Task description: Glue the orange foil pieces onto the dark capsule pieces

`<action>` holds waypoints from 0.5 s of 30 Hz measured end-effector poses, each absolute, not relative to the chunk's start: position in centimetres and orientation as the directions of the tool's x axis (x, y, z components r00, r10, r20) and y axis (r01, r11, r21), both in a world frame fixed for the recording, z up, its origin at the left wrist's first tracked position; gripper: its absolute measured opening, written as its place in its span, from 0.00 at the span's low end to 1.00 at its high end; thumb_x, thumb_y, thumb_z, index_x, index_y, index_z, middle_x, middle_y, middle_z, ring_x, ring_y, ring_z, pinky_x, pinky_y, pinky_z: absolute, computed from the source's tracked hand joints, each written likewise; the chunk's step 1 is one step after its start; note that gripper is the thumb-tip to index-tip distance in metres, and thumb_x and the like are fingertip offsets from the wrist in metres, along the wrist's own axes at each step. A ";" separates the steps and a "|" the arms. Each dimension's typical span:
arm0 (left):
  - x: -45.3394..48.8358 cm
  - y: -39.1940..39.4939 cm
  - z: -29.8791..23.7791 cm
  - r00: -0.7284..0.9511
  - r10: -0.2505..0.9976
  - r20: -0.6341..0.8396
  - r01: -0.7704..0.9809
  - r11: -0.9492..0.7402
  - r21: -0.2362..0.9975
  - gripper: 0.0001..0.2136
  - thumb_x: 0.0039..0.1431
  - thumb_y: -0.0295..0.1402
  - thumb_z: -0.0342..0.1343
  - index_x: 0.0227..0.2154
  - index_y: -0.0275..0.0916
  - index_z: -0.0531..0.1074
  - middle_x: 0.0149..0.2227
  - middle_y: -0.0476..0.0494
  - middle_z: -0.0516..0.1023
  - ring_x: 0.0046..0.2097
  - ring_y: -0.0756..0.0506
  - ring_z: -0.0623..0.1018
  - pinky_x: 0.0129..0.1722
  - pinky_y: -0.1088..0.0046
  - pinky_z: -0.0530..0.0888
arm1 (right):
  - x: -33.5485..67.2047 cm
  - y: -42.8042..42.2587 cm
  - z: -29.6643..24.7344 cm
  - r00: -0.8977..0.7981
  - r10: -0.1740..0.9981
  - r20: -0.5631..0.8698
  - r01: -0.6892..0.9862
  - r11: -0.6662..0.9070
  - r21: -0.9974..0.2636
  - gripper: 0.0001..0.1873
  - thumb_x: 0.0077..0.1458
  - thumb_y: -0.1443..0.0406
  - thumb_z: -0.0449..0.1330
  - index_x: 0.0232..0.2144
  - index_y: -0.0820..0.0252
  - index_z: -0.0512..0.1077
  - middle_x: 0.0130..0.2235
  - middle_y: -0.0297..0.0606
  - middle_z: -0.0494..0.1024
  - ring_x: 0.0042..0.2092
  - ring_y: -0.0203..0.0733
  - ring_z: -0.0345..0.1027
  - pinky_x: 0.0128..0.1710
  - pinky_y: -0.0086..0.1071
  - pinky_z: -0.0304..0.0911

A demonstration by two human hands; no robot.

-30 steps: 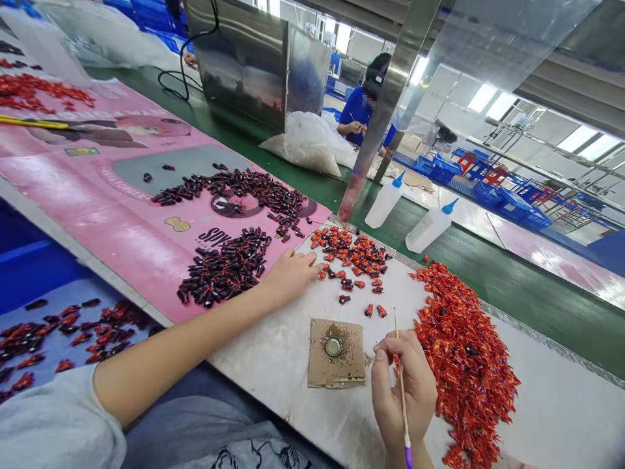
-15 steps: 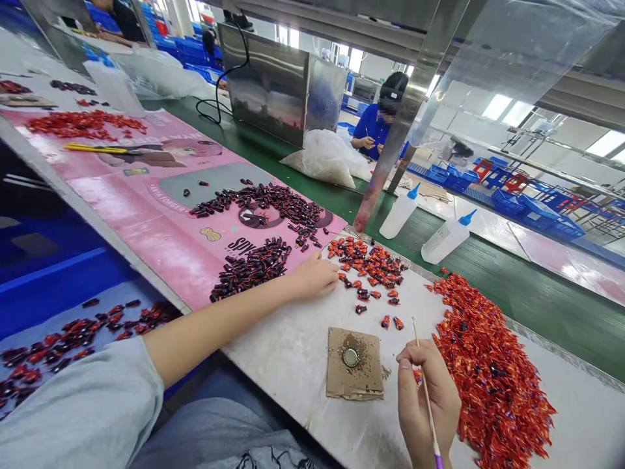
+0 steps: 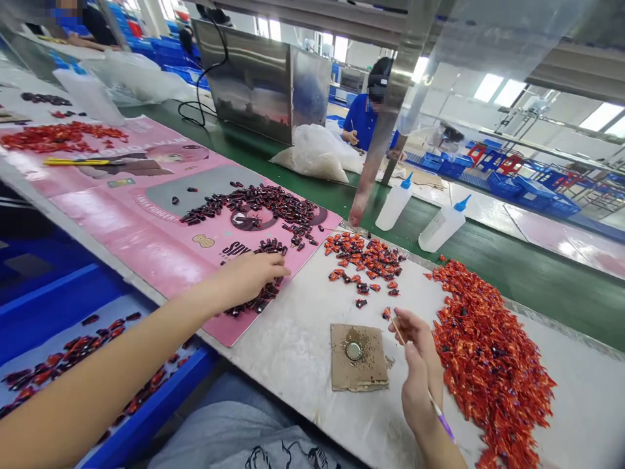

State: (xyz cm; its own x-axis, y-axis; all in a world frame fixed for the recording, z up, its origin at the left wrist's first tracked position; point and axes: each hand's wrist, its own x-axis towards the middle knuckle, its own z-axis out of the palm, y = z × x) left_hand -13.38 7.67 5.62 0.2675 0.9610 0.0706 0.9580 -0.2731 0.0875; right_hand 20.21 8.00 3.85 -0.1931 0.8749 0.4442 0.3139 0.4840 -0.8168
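Onto the dark pieces (image 3: 258, 303), the left hand (image 3: 247, 279) has moved

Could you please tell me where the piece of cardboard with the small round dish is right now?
The piece of cardboard lies on the white tabletop in the head view, just left of the right hand, below the heap of red pieces.

**What your view can't settle**

Your left hand (image 3: 249, 277) covers part of the dark pieces (image 3: 262, 303) beneath it, and your right hand (image 3: 420, 371) hides the middle of the thin stick (image 3: 398, 331). The specks on the cardboard square (image 3: 344, 371) are too small to tell, and the picture's bottom edge cuts off the red pile (image 3: 493, 352).
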 end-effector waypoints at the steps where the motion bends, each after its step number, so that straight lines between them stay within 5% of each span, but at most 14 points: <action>1: -13.3 7.5 5.2 0.291 0.956 0.028 0.956 -0.291 0.026 0.20 0.56 0.16 0.45 0.41 0.41 0.78 0.45 0.40 0.79 0.41 0.40 0.79 0.37 0.66 0.70 | 20.1 8.1 3.7 -0.213 0.882 0.421 0.341 0.470 -0.814 0.15 0.57 0.67 0.50 0.44 0.59 0.72 0.37 0.39 0.76 0.38 0.44 0.69 0.37 0.36 0.64; 6: -12.8 8.0 3.5 0.401 0.916 0.005 0.912 -0.398 -0.097 0.16 0.54 0.16 0.48 0.32 0.40 0.78 0.40 0.38 0.80 0.41 0.38 0.78 0.37 0.64 0.70 | 19.9 8.7 3.6 -0.439 0.806 0.397 0.350 0.560 -0.751 0.14 0.47 0.72 0.47 0.22 0.57 0.71 0.27 0.35 0.76 0.32 0.42 0.68 0.38 0.38 0.60; 15: -14.7 8.8 3.0 0.510 0.854 0.102 0.858 -0.513 0.000 0.11 0.56 0.23 0.47 0.28 0.40 0.74 0.33 0.37 0.80 0.35 0.37 0.78 0.35 0.62 0.70 | 19.3 8.7 3.5 -0.620 0.720 0.310 0.421 0.640 -0.643 0.14 0.45 0.74 0.47 0.15 0.58 0.65 0.20 0.32 0.71 0.26 0.37 0.63 0.38 0.38 0.55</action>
